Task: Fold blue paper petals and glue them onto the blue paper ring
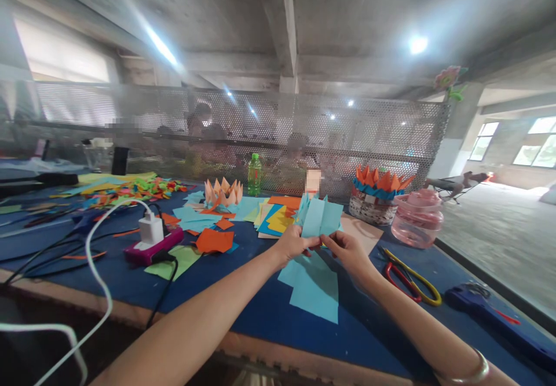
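Pinched between the fingers of both hands is a creased light blue paper (pixel 322 217), raised above the table. My left hand (pixel 292 245) grips its lower left edge, with the thumb in front. At the lower right edge, my right hand (pixel 346 251) closes thumb and fingertips on the same paper. Pointed light blue folds show behind its left side; whether they belong to it I cannot tell. Flat light blue sheets (pixel 315 290) lie on the table beneath my hands. Coloured sheets (pixel 278 219) are stacked just beyond my left hand.
Red and yellow-handled scissors (pixel 410 281) and a blue tool (pixel 499 316) lie right. A pink jug (pixel 417 218) and an orange-topped paper basket (pixel 376 195) stand behind. Left are a peach paper crown (pixel 223 193), a green bottle (pixel 255 174) and a purple power strip (pixel 154 247) with cables.
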The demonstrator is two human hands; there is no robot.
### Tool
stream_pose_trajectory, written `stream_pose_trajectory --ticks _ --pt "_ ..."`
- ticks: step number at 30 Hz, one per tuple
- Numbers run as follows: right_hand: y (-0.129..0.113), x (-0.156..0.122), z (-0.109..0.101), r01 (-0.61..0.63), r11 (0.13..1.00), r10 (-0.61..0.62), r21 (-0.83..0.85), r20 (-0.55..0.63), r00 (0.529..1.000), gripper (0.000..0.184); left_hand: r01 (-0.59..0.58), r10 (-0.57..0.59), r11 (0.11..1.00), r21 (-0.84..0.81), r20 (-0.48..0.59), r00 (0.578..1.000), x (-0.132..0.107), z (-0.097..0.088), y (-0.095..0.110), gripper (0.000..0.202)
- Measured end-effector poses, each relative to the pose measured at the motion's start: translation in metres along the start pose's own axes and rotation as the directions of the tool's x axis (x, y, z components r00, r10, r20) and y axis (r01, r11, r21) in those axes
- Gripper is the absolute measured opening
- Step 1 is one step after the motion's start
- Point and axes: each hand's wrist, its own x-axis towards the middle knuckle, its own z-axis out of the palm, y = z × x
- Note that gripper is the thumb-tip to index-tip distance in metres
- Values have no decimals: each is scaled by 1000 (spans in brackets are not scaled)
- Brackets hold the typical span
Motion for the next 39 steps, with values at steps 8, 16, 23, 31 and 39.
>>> stream_pose_trajectory --ticks 8,16,23,31,39 --pt "2 1 -1 -11 1000 11 -6 -6 1000 43 -33 32 998 46 29 999 2 1 0 21" --pt "4 4 -2 -24 1000 24 10 -1 1000 41 -64 57 993 99 68 996 5 1 -5 17" --pt "7 9 -7 -64 996 66 60 -43 997 39 -281 305 940 192 -109 946 10 -10 0 57" --pt "1 7 -7 -88 986 90 139 -8 996 42 -607 646 660 442 79 759 8 -15 -2 67" --pt "3 7 -7 -78 989 75 126 28 997 41 -193 179 979 -68 -168 969 9 -13 5 52"
